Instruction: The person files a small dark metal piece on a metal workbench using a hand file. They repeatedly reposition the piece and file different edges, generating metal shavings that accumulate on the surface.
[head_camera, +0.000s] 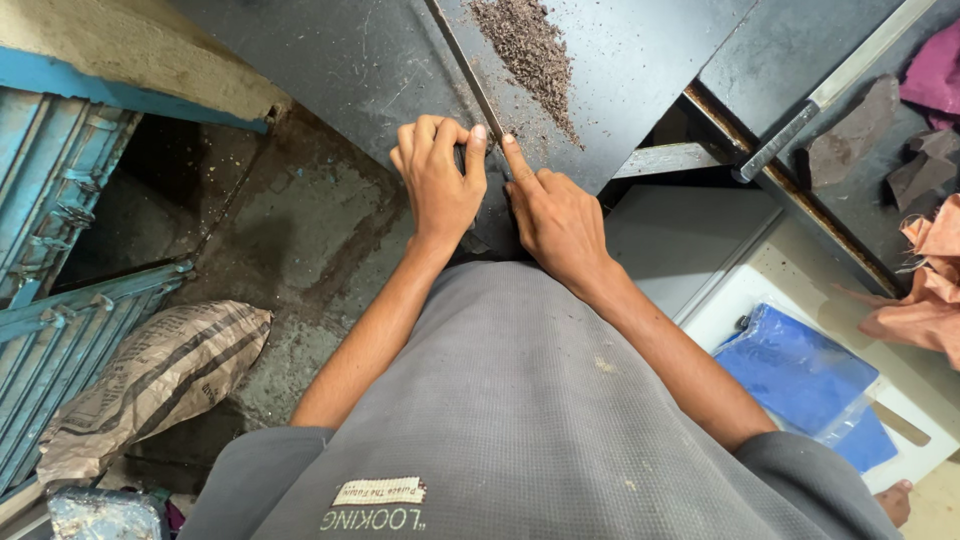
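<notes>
The left hand (437, 178) is curled shut around the near end of a long thin grey metal strip (468, 82) that lies along the edge of the dark flat metal desk (350, 60). The right hand (555, 220) rests just beside it, index finger stretched out onto the strip's end, other fingers folded. A heap of dark brown filings (530, 50) lies on the desk beyond the hands.

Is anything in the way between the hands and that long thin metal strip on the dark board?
Nothing visible is. The left hand is curled right at the near end of the metal strip, and the right hand has its forefinger laid against it. The heap of dark shavings lies beside the strip, farther up the dark board.
</notes>
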